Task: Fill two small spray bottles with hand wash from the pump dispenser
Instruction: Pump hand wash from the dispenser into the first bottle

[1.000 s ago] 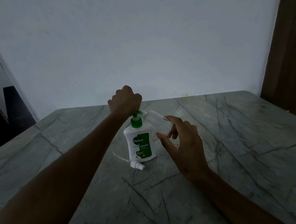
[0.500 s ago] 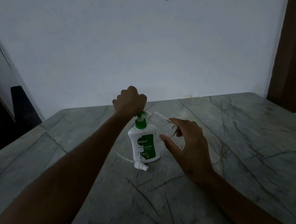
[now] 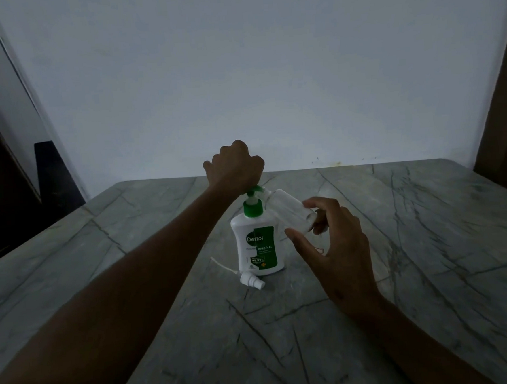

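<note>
White dispenser (image 3: 257,245) — label "Dettol ORIGINAL", "99.99%".

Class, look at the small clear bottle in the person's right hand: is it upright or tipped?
Tipped. The small clear bottle slants, its mouth raised against the green pump spout, its base lower in the right hand.

The table (image 3: 399,241) looks like polished stone, grey-green marble with dark veins and a soft sheen. The pump dispenser (image 3: 257,245) is smooth white plastic, slightly glossy, with a green plastic pump and a printed label. The small spray bottle (image 3: 289,210) is clear, glossy plastic; the loose spray cap (image 3: 251,280) is white plastic. The wall (image 3: 238,73) is matt painted plaster
</note>
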{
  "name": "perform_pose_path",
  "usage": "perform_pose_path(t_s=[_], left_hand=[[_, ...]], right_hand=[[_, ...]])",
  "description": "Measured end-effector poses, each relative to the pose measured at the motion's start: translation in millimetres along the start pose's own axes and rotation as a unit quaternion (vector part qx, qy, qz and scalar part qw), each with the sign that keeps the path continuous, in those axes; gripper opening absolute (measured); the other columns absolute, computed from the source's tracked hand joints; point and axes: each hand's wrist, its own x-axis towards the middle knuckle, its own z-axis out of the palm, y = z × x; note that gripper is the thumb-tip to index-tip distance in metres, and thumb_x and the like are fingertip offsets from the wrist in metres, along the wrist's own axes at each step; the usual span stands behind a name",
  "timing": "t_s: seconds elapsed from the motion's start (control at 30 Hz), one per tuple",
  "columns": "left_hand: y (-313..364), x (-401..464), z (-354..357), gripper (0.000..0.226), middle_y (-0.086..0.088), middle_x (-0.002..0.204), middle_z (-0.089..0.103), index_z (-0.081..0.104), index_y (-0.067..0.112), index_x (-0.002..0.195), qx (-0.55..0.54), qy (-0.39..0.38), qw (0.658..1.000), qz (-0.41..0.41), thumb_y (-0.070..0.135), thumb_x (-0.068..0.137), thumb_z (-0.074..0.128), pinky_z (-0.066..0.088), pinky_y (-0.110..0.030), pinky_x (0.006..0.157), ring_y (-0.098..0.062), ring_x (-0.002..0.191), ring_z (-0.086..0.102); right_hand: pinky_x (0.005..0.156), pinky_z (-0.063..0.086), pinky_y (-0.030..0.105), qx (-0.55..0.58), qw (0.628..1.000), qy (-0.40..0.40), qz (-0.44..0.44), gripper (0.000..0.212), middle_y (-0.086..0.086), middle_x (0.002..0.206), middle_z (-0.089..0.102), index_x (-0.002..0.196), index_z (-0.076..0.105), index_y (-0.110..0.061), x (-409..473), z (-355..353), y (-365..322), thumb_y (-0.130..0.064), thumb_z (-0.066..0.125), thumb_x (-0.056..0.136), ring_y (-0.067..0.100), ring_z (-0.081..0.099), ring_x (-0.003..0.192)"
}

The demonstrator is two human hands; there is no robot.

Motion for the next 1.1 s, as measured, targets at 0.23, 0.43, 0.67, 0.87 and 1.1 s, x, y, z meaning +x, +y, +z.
perform_pose_path(t_s=[0.23,0.43,0.67,0.87,1.1], left_hand=[[0.7,-6.8,5.1,0.009,-0.003,0.078,0.054,0.052,0.009,0.080,0.000,0.003,1.000,-0.001,0.016,0.086,0.055,0.038,-0.044,0.088,-0.024,0.078,0.054],[2.7,-5.6,-3.5,0.003,0.000,0.077,0.048,0.052,0.010,0.088,0.010,0.021,1.000,0.009,0.011,0.089,0.054,0.037,-0.044,0.091,-0.027,0.085,0.053],[-0.6,-10.4,8.0,0.009,-0.003,0.092,0.049,0.056,0.011,0.103,0.024,0.049,0.998,0.004,0.010,0.094,0.059,0.038,-0.047,0.102,-0.025,0.088,0.048],[4.0,-6.3,0.2,0.008,-0.005,0.091,0.055,0.053,0.012,0.096,0.031,0.050,0.998,0.013,0.009,0.093,0.060,0.038,-0.047,0.099,-0.028,0.089,0.055],[-2.4,-11.1,11.2,0.007,-0.005,0.091,0.055,0.053,0.011,0.097,0.024,0.091,0.995,0.014,0.007,0.092,0.057,0.037,-0.046,0.097,-0.028,0.085,0.052]], right_hand=[[0.074,0.041,0.021,-0.007,1.000,0.006,-0.009,0.049,-0.017,0.096,0.050,0.120,0.050,-0.031,-1.3,-2.1,-0.8,-0.060,0.062,0.083,0.009,0.050,0.087],[0.073,0.043,0.023,-0.002,1.000,0.015,-0.016,0.052,-0.015,0.099,0.051,0.121,0.048,-0.030,0.3,-3.6,-6.1,-0.063,0.060,0.082,0.012,0.051,0.086],[0.075,0.046,0.027,-0.008,0.999,0.023,-0.030,0.052,-0.008,0.103,0.057,0.121,0.054,-0.022,-0.7,-5.4,-2.1,-0.056,0.066,0.083,0.010,0.050,0.088],[0.076,0.051,0.035,0.005,1.000,0.025,-0.016,0.053,-0.009,0.104,0.056,0.122,0.054,-0.022,1.3,-4.6,-3.7,-0.057,0.065,0.083,0.012,0.052,0.089],[0.077,0.049,0.034,-0.009,0.999,0.026,-0.023,0.053,-0.008,0.101,0.057,0.122,0.056,-0.020,-0.1,-5.5,-3.4,-0.053,0.068,0.083,0.009,0.050,0.088]])
